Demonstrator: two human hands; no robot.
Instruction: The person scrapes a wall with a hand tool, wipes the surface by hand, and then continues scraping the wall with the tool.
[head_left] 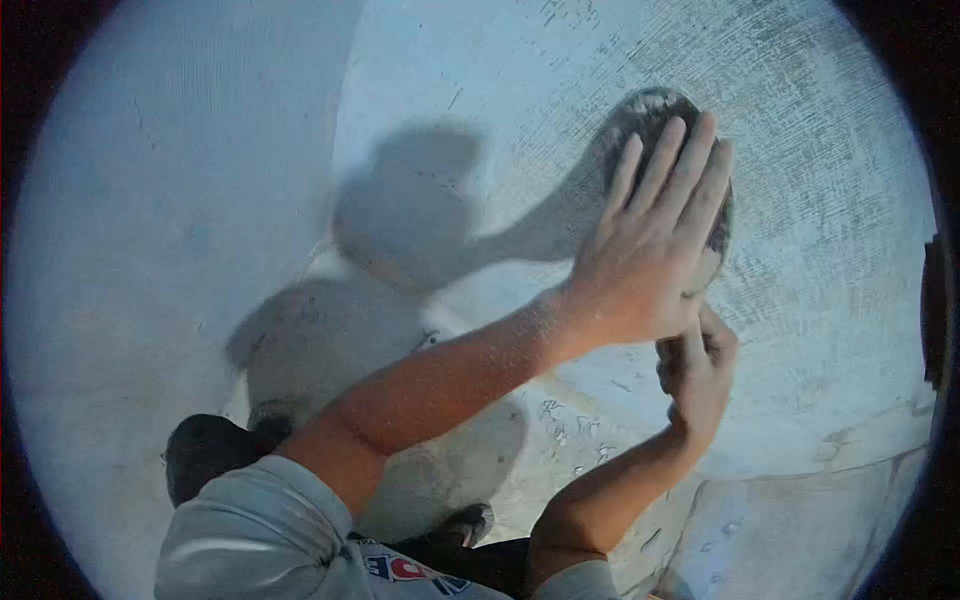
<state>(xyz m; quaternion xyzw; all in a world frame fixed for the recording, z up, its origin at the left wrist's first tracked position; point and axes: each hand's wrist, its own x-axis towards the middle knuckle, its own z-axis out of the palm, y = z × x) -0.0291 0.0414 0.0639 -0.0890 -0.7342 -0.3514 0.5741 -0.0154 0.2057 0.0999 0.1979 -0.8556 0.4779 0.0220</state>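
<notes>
My left hand [655, 235] lies flat, fingers stretched and slightly apart, over a dark rounded flat piece [655, 103] against the wall [800, 330]. Much of that piece is covered by the hand. Its top edge looks pale and dusty, and a lighter part shows below, near my wrist. Just beneath, my right hand [705, 365] is closed, fingers curled, at the lower end of the piece. What it grips is hidden behind my left hand. Dust speckles my left forearm.
The wall around my hands carries rough scratch marks. Shadows of my head and arms [410, 200] fall on it to the left. Pale floor [575, 430] with small debris lies below, and a dark shoe [470, 522] shows there. A dark edge [933, 310] stands at far right.
</notes>
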